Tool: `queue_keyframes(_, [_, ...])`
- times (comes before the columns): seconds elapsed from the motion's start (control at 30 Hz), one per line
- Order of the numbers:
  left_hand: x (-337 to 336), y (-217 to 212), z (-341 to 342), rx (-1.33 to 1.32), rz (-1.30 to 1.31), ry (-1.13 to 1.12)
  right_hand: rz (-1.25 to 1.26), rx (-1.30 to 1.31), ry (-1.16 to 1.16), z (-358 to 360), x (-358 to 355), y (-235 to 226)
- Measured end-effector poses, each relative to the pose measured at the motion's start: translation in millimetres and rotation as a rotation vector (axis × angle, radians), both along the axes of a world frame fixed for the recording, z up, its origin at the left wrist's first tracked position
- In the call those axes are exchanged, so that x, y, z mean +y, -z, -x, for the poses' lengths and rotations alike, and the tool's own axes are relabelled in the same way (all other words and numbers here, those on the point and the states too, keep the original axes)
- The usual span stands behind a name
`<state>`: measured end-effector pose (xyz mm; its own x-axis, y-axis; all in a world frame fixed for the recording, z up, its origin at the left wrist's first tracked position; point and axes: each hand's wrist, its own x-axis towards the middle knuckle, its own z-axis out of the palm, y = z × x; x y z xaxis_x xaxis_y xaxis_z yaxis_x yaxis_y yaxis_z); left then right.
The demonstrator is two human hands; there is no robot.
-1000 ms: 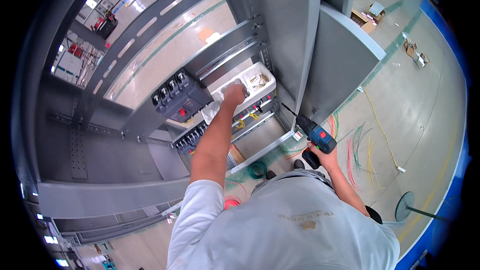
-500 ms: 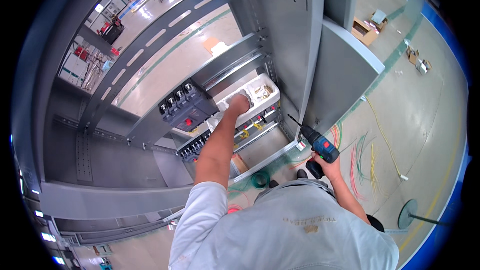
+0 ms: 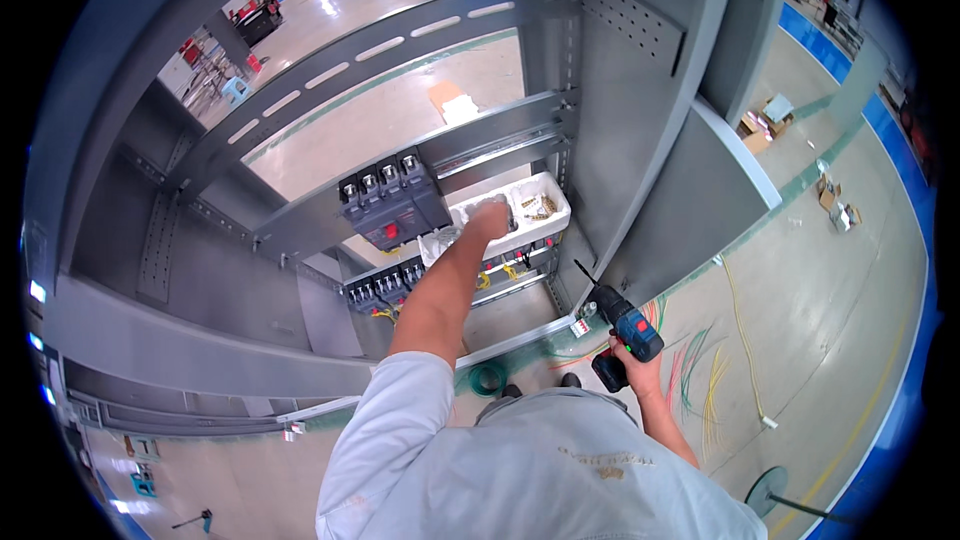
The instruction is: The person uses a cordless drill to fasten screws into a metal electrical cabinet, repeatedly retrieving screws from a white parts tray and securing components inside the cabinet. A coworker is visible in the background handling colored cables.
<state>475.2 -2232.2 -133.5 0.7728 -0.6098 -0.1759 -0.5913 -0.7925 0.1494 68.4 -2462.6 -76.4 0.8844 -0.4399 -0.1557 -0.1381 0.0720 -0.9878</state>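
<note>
My left hand (image 3: 491, 219) reaches down into a compartment of a long white tray (image 3: 537, 232) inside the grey metal cabinet. Its fingers are hidden among the compartment's contents, which look like small metal fasteners. Brass-coloured small parts (image 3: 538, 207) lie in the compartment to its right. My right hand (image 3: 643, 370) is closed around the grip of a blue and black cordless drill (image 3: 630, 325). The drill's long bit points up and left toward the cabinet's front edge. Left of the tray sits a large dark circuit breaker (image 3: 395, 210) with a red button.
Smaller breakers (image 3: 385, 287) with yellow wires sit below the large one. A grey cabinet panel (image 3: 690, 200) stands to the right of the tray. Loose coloured wires (image 3: 712, 385) lie on the floor at the right, and a green coil (image 3: 488, 378) lies near my feet.
The view has shifted, so the cabinet appears farther right and my body lower. My left hand stays in the same tray compartment, and the drill is still in my right hand.
</note>
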Motion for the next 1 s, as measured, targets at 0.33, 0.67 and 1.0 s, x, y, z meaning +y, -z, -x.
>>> queue_keyframes(0.33, [-2,-28,15,0.074,0.127,-0.048,0.080,-0.006,0.065,6,1,-8])
queue_keyframes(0.67, [-7,-10,8,0.052,0.132,-0.161,0.076,0.016,-0.006,0,8,-14])
queue_keyframes(1.0, [2,0,5,-0.092,0.190,-0.125,0.036,0.009,0.034,6,9,-5])
